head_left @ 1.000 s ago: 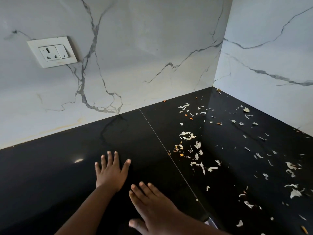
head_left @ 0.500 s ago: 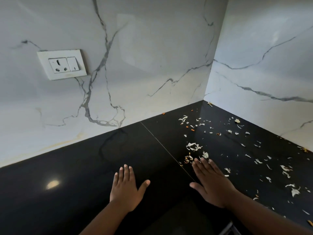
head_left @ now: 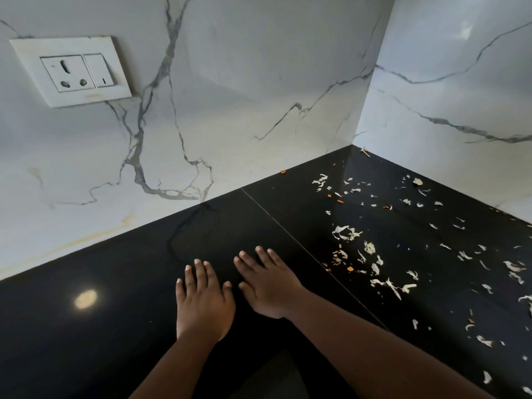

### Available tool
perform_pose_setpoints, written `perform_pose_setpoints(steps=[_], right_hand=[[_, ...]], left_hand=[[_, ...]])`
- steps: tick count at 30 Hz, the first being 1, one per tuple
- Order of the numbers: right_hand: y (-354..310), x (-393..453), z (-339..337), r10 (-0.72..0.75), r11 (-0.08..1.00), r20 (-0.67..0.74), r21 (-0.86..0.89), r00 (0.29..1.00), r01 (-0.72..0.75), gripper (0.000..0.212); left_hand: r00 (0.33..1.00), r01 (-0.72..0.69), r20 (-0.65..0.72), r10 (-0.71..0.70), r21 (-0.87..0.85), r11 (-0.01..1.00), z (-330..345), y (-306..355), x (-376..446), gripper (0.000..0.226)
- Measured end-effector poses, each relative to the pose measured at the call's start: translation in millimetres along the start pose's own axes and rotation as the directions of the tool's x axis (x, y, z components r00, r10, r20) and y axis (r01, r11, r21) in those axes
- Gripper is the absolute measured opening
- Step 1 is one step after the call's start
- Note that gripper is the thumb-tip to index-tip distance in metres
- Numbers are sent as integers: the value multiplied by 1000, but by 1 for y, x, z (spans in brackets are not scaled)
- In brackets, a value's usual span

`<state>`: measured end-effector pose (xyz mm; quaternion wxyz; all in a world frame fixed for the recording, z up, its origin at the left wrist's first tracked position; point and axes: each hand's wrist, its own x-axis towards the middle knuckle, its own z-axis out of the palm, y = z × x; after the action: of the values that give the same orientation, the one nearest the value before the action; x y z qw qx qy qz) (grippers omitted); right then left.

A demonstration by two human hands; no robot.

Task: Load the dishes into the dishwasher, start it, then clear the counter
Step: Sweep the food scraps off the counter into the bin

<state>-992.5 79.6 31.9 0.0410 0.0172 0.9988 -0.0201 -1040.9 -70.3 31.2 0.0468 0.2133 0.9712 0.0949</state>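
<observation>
Scraps of pale vegetable peel with a few orange bits lie scattered over the right part of the glossy black desk, from the corner where the two marble-patterned walls meet down toward the near right edge, all to the right of a thin seam in the surface. Left of that seam the left hand and the right hand lie flat, palms down, fingers straight and holding nothing, just beside each other with thumbs nearly touching. A white socket plate sits on the left wall.
</observation>
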Motion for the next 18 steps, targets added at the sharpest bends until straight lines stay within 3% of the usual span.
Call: perform_pose_setpoints(steps=[3,6,11,13,15,18], right_hand=[[32,-1,0,221,974,21,48,975,-222,91],[67,-16,-1,425,903,26,51,905,-426,84],[103,-59,-20,628,778,70,-71,775,-624,91],[84,-64,-23,542,835,-3,-108,840,-539,93],[42,-71,-19,334,942,-23,-34,942,-335,94],[-19,-93,-12,51,992,98,106,994,-62,82]], left_hand=[[1000,-7,-3,7,-14,1000,0,0,0,67],[1000,-7,-4,7,-24,1000,-1,0,-1,67],[1000,-11,2,11,-45,999,-1,2,-2,67],[1000,-11,-4,11,-50,999,-1,1,-2,67],[1000,-12,-8,11,-47,999,0,1,-2,68],[1000,-9,-2,9,-51,999,0,0,-2,68]])
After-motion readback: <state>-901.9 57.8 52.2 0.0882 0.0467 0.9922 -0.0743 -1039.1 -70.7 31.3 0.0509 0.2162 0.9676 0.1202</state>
